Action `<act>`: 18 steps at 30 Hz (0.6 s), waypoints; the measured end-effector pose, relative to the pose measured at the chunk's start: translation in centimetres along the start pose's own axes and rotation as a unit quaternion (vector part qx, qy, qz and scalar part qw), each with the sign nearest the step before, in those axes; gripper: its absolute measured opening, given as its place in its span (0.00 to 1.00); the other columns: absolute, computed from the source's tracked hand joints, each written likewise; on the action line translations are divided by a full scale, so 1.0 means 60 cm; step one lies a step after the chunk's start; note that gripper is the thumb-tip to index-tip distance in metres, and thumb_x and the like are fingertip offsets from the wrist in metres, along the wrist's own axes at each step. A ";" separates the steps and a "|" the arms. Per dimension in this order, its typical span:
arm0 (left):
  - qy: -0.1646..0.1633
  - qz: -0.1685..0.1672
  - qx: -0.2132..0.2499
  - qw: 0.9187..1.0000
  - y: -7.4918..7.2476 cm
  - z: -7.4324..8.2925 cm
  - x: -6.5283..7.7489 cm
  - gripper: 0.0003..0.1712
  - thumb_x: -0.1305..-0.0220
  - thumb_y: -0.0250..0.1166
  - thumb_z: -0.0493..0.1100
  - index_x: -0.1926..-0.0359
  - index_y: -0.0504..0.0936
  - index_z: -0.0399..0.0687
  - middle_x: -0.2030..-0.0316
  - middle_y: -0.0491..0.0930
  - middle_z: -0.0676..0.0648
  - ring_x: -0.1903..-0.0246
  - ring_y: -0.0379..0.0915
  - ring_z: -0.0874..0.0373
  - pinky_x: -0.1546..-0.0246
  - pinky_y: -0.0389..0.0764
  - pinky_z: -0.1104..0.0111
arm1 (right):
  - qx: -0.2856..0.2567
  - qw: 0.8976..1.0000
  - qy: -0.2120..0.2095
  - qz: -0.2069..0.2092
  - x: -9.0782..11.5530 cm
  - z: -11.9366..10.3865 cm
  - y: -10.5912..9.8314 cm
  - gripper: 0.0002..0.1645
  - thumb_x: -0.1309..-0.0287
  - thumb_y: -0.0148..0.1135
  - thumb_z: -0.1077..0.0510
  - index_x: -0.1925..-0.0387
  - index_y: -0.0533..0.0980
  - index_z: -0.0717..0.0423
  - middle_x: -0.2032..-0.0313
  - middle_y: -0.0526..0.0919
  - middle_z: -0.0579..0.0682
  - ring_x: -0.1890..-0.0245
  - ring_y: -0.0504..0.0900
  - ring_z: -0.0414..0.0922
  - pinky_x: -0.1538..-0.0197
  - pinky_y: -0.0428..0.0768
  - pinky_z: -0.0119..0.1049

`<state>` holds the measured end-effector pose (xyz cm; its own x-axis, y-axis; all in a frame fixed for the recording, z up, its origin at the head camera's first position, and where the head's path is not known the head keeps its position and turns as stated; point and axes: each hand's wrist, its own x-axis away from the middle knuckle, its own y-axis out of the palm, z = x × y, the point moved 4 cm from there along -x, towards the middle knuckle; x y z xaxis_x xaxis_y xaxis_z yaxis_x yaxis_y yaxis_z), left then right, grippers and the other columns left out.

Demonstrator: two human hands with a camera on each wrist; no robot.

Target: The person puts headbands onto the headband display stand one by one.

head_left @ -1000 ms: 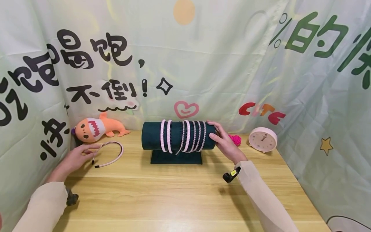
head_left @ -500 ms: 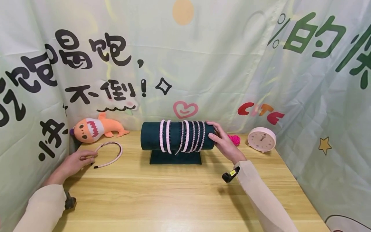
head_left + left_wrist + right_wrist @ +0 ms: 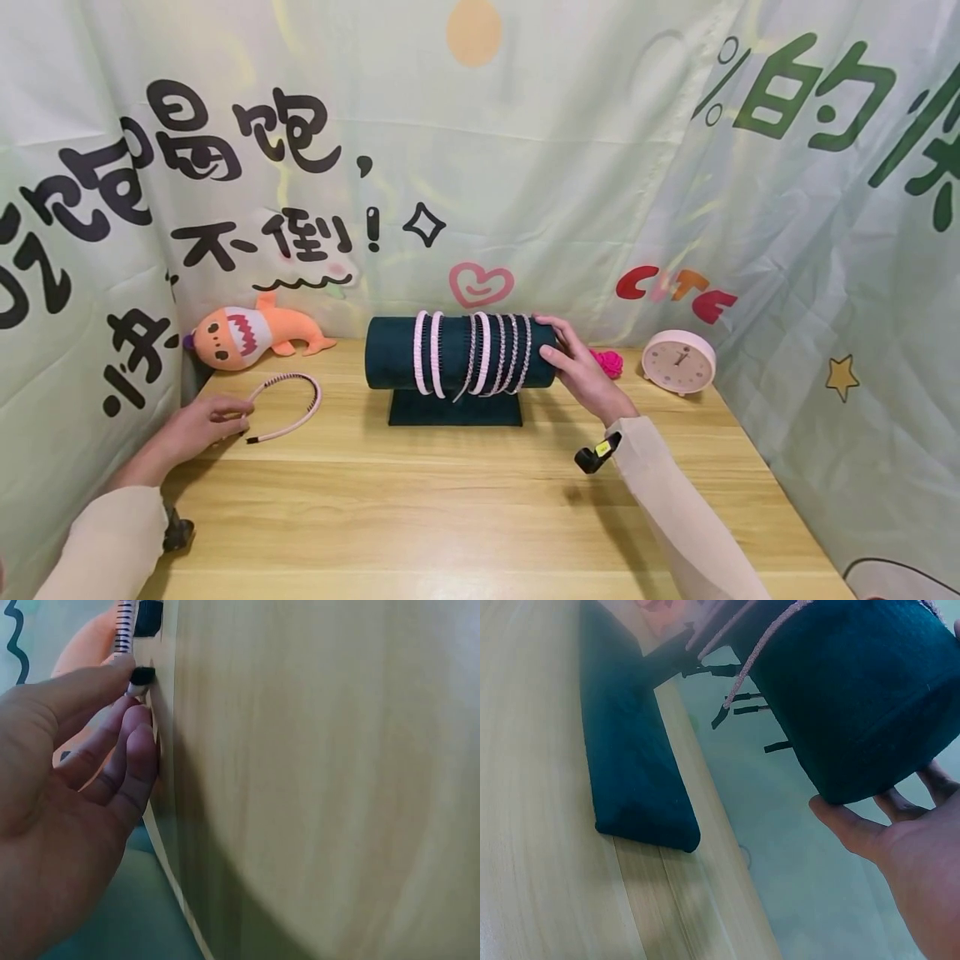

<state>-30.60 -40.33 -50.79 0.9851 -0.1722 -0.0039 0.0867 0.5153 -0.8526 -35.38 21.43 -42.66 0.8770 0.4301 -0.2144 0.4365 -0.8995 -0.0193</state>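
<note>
My left hand pinches one end of a pale pink headband at the left of the table. The left wrist view shows thumb and fingertips at the black-tipped end of this toothed headband. A dark green velvet headband stand, a horizontal roll on a flat base, stands mid-table. Several headbands sit around it: thick pink ones and thin braided or sparkly ones. My right hand grips the roll's right end, thumb in front and fingers over the top and back.
An orange plush shark lies at the back left, behind the headband. Right of the stand are a bright pink flower-like object and a round pink clock. Printed curtains enclose the table at the back and sides.
My left hand has come down from beside the loose headband and taken its near end between thumb and fingers. The headband has shifted slightly. My right hand stays on the stand.
</note>
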 end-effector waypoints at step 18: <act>0.027 -0.001 0.027 0.999 0.015 0.024 -0.005 0.18 0.23 0.71 0.46 0.42 0.89 0.40 0.43 0.88 0.35 0.41 0.83 0.36 0.46 0.84 0.58 | 0.001 1.000 0.006 0.002 -0.001 0.000 0.001 0.31 0.15 0.53 0.56 0.19 0.60 0.39 0.17 0.54 0.50 0.27 0.64 0.54 0.34 0.83 0.34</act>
<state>-30.58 -38.61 -50.79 0.9756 -0.2175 -0.0308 0.0985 0.5585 -0.8237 -35.39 21.39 -42.63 0.8807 0.4281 -0.2029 0.4333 -0.9010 -0.0204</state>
